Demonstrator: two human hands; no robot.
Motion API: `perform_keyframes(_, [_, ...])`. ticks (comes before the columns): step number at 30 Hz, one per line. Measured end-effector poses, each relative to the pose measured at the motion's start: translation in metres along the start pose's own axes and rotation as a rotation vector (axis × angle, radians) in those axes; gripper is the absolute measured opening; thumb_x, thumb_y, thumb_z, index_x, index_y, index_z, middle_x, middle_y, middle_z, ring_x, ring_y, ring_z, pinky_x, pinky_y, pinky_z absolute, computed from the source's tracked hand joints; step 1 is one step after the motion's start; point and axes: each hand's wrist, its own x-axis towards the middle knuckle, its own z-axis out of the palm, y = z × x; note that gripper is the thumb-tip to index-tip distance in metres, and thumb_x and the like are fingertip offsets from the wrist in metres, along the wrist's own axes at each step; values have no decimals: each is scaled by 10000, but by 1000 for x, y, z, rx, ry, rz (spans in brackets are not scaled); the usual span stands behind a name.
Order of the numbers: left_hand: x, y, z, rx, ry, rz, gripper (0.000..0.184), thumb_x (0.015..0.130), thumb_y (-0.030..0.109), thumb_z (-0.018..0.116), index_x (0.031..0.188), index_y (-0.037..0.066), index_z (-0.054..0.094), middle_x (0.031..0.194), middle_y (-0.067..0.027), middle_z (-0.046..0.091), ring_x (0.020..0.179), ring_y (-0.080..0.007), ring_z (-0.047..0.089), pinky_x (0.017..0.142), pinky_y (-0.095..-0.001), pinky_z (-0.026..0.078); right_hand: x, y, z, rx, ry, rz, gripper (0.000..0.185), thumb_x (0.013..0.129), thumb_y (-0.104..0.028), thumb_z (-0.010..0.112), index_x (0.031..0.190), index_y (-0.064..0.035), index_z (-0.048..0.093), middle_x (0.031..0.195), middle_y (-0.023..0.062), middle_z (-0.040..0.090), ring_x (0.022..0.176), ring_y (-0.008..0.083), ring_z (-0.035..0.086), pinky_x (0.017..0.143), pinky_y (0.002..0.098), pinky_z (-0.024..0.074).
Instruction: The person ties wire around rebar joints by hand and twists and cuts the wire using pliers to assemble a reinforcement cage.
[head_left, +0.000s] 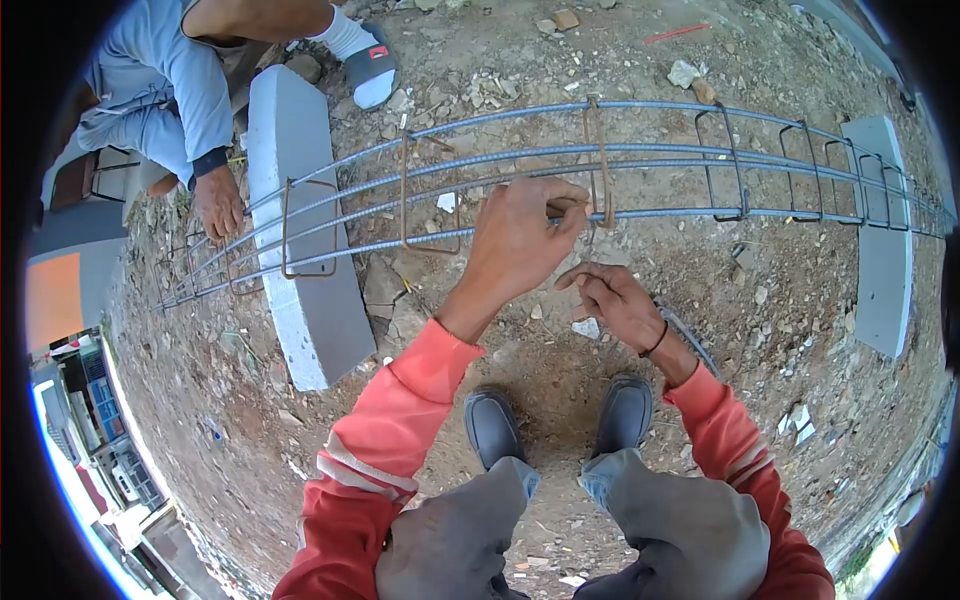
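Note:
A long cage of steel bars [520, 153] with square wire stirrups [405, 190] runs across the view. My left hand [525, 228] is closed at the lowest bar, beside a rusty stirrup [603, 150]; whatever its pinched fingers hold is too small to make out. Just below the bar and to the right is my right hand [615, 300], its fingers curled with the index finger pointing left. A thin tool or rod [690, 335] shows behind the right wrist, partly hidden; how it is held cannot be seen.
Two grey blocks, one at left [300, 210] and one at right [882, 270], lie under the cage. At upper left a co-worker crouches, one hand [218, 203] at the bars. Rubble and stones [683, 73] cover the ground around my shoes [492, 425].

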Motion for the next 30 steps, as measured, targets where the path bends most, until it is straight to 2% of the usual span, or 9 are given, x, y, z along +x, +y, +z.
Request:
perform_keyframes(7, [0, -1, -5, 103, -46, 130, 309, 826, 207, 734, 1045, -10, 751, 974, -164, 755, 901, -274, 737, 817, -352, 572, 9, -15, -12, -143, -62, 6, 306, 976, -160, 446, 1042, -26, 712, 613, -41, 429, 564, 75, 404, 543, 256, 365])
perform_keyframes(9, [1, -2, -5, 122, -61, 148, 304, 822, 209, 745, 1029, -13, 755, 956, -162, 756, 882, -265, 735, 801, -350, 568, 19, -9, -18, -253, -4, -184, 310, 960, -171, 459, 1008, -17, 723, 600, -29, 439, 562, 89, 413, 540, 288, 359])
perform_keyframes(14, [14, -12, 4, -34, -103, 115, 297, 819, 224, 776, 987, -20, 766, 885, -146, 753, 807, -221, 719, 746, -340, 548, 15, -30, -27, -400, 15, -249, 304, 965, -183, 480, 1002, -12, 729, 596, 0, 446, 577, 106, 436, 560, 318, 378])
perform_keyframes(17, [17, -13, 11, -19, -38, 90, 291, 817, 235, 793, 967, -12, 772, 840, -136, 746, 765, -192, 702, 712, -331, 538, 12, -34, -24, -470, 24, -218, 286, 973, -192, 510, 1011, -11, 729, 621, 16, 499, 601, 110, 464, 581, 319, 397])
perform_keyframes(20, [16, -14, 14, -21, 101, 89, 292, 806, 235, 807, 951, -16, 773, 827, -141, 746, 747, -184, 696, 684, -331, 532, 12, -19, -18, -451, 215, -223, 260, 971, -179, 541, 1022, -3, 725, 658, 34, 554, 625, 114, 489, 599, 318, 415])
perform_keyframes(22, [14, -14, 14, -36, 156, 121, 299, 801, 248, 812, 945, -11, 773, 830, -139, 751, 745, -185, 710, 669, -334, 538, 10, -15, -15, -259, 302, -239, 233, 960, -170, 584, 1025, 5, 723, 704, 50, 606, 653, 119, 512, 611, 315, 423])
perform_keyframes(26, [0, -1, 22, -77, 205, 104, 285, 772, 245, 838, 907, 3, 770, 823, -131, 757, 736, -193, 728, 658, -329, 543, 6, -23, -15, -310, 306, -234, 217, 952, -151, 598, 1010, 20, 718, 695, 63, 613, 659, 107, 523, 620, 308, 429])
perform_keyframes(29, [-6, 8, 26, -49, 257, 54, 272, 737, 235, 864, 861, 16, 761, 806, -116, 759, 726, -201, 737, 648, -316, 544, -14, -54, -12, -553, 302, -171, 196, 943, -139, 601, 1006, 4, 720, 682, 127, 641, 633, 185, 596, 636, 345, 456])
perform_keyframes(30, [-4, 6, 28, -56, 277, 43, 238, 727, 245, 860, 828, 54, 759, 790, -92, 759, 713, -218, 733, 631, -344, 532, -26, -74, -9, -745, 326, -184, 184, 937, -141, 608, 997, -9, 721, 686, 162, 644, 645, 259, 619, 647, 383, 466])
